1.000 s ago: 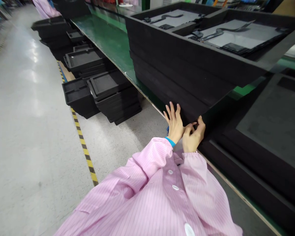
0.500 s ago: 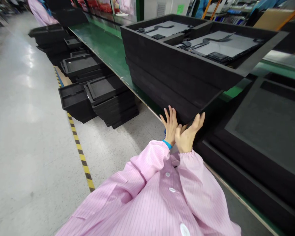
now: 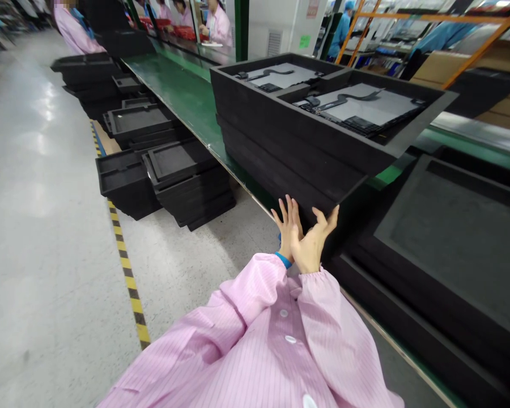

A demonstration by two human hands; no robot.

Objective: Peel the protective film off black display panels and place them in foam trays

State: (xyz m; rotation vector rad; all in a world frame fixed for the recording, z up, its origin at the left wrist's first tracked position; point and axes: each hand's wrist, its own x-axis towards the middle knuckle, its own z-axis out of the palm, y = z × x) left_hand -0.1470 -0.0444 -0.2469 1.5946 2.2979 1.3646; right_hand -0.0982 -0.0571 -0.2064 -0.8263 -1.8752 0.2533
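Stack of black foam trays (image 3: 289, 153) sat on the green bench (image 3: 182, 90), its near corner overhanging the edge. Left hand (image 3: 285, 226) and right hand (image 3: 312, 243), fingers spread, pressed flat against that corner, apparently to steady it.

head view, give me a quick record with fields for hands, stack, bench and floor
left hand: fingers spread, against the near corner of the stack
right hand: open, palm up under that corner
stack: black foam trays, top tray holding grey flat panels
bench: long green worktable
floor: more black foam trays in piles, yellow-black striped line
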